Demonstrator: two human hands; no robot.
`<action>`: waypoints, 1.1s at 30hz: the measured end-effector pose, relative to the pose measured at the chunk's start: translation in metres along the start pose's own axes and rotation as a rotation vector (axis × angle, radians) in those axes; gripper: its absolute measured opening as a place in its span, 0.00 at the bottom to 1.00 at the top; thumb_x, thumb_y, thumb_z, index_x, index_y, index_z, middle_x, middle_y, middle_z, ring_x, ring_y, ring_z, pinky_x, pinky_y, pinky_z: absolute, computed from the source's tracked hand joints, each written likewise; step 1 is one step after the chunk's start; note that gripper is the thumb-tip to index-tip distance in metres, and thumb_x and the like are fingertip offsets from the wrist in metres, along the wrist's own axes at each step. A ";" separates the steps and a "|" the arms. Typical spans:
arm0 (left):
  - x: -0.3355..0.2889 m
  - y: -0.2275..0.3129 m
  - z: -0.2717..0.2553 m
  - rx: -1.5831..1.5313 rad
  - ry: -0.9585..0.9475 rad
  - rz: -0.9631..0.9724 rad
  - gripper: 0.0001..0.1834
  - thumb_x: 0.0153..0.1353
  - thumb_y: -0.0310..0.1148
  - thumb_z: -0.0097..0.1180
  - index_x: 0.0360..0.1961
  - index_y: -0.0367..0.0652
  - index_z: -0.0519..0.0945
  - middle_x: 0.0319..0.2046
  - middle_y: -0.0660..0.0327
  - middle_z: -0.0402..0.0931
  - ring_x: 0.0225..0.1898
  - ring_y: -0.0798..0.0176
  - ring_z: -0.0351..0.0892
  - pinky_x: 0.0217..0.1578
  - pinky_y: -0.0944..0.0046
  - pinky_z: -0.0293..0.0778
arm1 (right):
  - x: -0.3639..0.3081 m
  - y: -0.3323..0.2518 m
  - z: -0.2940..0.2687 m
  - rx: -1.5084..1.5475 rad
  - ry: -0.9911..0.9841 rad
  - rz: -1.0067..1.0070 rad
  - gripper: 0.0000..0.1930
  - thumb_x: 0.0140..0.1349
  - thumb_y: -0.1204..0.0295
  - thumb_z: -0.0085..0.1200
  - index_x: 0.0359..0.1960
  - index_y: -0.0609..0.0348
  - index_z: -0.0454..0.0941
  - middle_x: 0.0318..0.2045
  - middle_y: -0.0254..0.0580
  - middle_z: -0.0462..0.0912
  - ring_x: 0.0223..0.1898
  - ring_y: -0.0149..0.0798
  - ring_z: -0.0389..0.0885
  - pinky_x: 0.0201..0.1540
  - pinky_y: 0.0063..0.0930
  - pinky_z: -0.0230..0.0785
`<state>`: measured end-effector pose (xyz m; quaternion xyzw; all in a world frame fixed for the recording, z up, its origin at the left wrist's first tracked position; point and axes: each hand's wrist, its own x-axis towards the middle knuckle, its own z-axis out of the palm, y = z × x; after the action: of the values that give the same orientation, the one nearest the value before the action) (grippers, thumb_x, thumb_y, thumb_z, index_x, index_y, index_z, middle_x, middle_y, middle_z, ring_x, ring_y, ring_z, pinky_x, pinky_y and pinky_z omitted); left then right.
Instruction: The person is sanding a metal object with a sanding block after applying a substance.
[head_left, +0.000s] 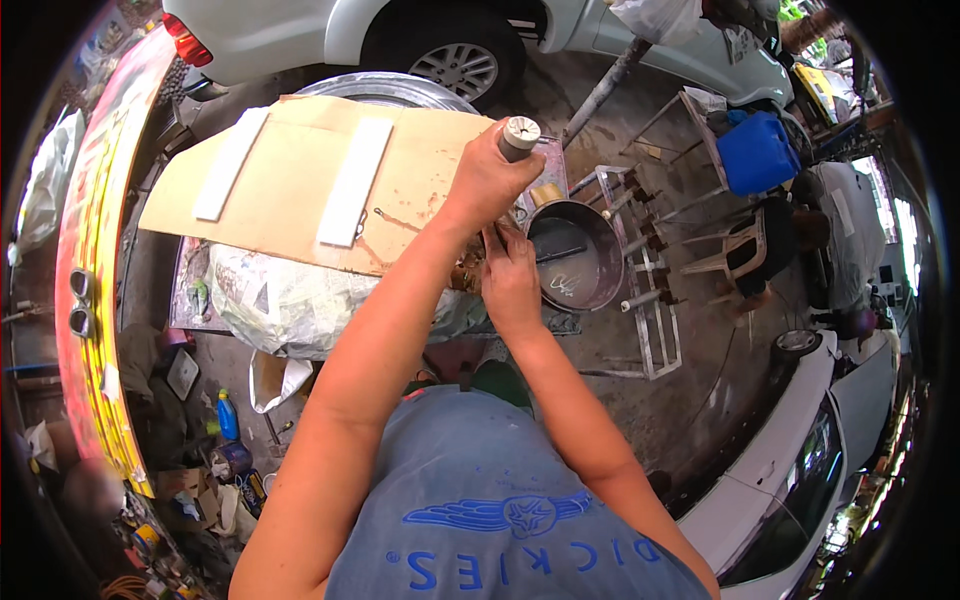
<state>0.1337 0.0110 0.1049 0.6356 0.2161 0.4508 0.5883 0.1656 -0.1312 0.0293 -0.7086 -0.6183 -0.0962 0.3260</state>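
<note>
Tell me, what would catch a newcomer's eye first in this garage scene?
At centre, the left hand grips a short metal cylinder above a cardboard sheet, while the right hand works just below it. Beside them sits a round metal basin, and a blue plastic jug stands at upper right.

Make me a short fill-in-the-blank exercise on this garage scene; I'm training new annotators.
1. The left hand grips a round ____-coloured metal cylinder.
2. The right hand rests beside a round metal ____ of dark liquid.
3. Two white strips lie on a sheet of ____.
4. The plastic jug near the chairs is ____.

Missing words: silver; basin; cardboard; blue
</note>
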 end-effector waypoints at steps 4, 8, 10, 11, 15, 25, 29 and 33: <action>0.003 -0.005 -0.004 -0.009 0.022 -0.008 0.10 0.57 0.29 0.64 0.33 0.42 0.74 0.23 0.68 0.75 0.23 0.75 0.73 0.26 0.70 0.71 | -0.029 0.017 0.005 0.037 0.016 -0.038 0.25 0.56 0.85 0.55 0.58 0.65 0.77 0.51 0.52 0.76 0.49 0.54 0.77 0.54 0.43 0.72; 0.003 -0.007 -0.004 -0.072 0.014 -0.039 0.10 0.56 0.29 0.64 0.34 0.42 0.74 0.23 0.68 0.75 0.23 0.75 0.73 0.25 0.70 0.71 | -0.040 0.012 -0.007 0.097 0.044 0.035 0.23 0.57 0.86 0.54 0.57 0.68 0.76 0.49 0.55 0.76 0.49 0.55 0.76 0.54 0.43 0.72; 0.002 -0.005 -0.001 -0.037 0.012 -0.016 0.10 0.56 0.29 0.65 0.35 0.41 0.74 0.23 0.68 0.75 0.23 0.75 0.73 0.26 0.70 0.72 | -0.016 0.011 -0.009 0.118 0.103 -0.009 0.23 0.58 0.86 0.53 0.57 0.70 0.76 0.48 0.56 0.76 0.48 0.56 0.76 0.53 0.43 0.72; 0.003 -0.004 0.000 -0.022 0.017 -0.023 0.10 0.56 0.28 0.65 0.35 0.41 0.75 0.23 0.68 0.75 0.23 0.75 0.73 0.26 0.70 0.72 | -0.001 0.009 -0.009 0.119 0.122 -0.021 0.23 0.58 0.86 0.54 0.58 0.69 0.76 0.48 0.56 0.76 0.48 0.55 0.76 0.52 0.43 0.72; 0.001 -0.006 -0.001 -0.030 0.016 -0.065 0.11 0.54 0.30 0.63 0.38 0.38 0.78 0.28 0.64 0.78 0.32 0.73 0.74 0.36 0.66 0.74 | -0.015 0.017 0.009 0.070 0.110 -0.036 0.25 0.58 0.85 0.53 0.60 0.66 0.76 0.50 0.53 0.76 0.47 0.55 0.76 0.52 0.43 0.71; 0.005 0.002 -0.004 -0.028 0.011 -0.151 0.09 0.54 0.30 0.63 0.34 0.40 0.76 0.26 0.65 0.77 0.30 0.72 0.73 0.34 0.66 0.73 | -0.031 0.025 0.003 0.118 0.062 -0.038 0.23 0.60 0.85 0.51 0.59 0.68 0.76 0.50 0.53 0.74 0.50 0.55 0.75 0.56 0.43 0.69; 0.006 -0.006 -0.003 -0.037 0.034 -0.067 0.09 0.54 0.30 0.63 0.33 0.39 0.76 0.26 0.66 0.76 0.30 0.73 0.73 0.33 0.66 0.72 | -0.069 0.027 0.002 0.275 0.094 0.283 0.20 0.69 0.80 0.48 0.62 0.63 0.75 0.48 0.49 0.78 0.46 0.43 0.78 0.50 0.32 0.72; 0.002 -0.002 0.002 -0.002 0.031 -0.060 0.09 0.55 0.29 0.64 0.33 0.38 0.76 0.26 0.66 0.77 0.28 0.73 0.74 0.32 0.66 0.72 | -0.042 0.017 -0.006 0.991 0.051 0.857 0.21 0.75 0.67 0.46 0.66 0.60 0.69 0.41 0.35 0.83 0.33 0.22 0.75 0.37 0.18 0.70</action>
<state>0.1362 0.0119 0.1039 0.6212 0.2436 0.4430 0.5988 0.1742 -0.1697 0.0053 -0.6558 -0.2444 0.3215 0.6379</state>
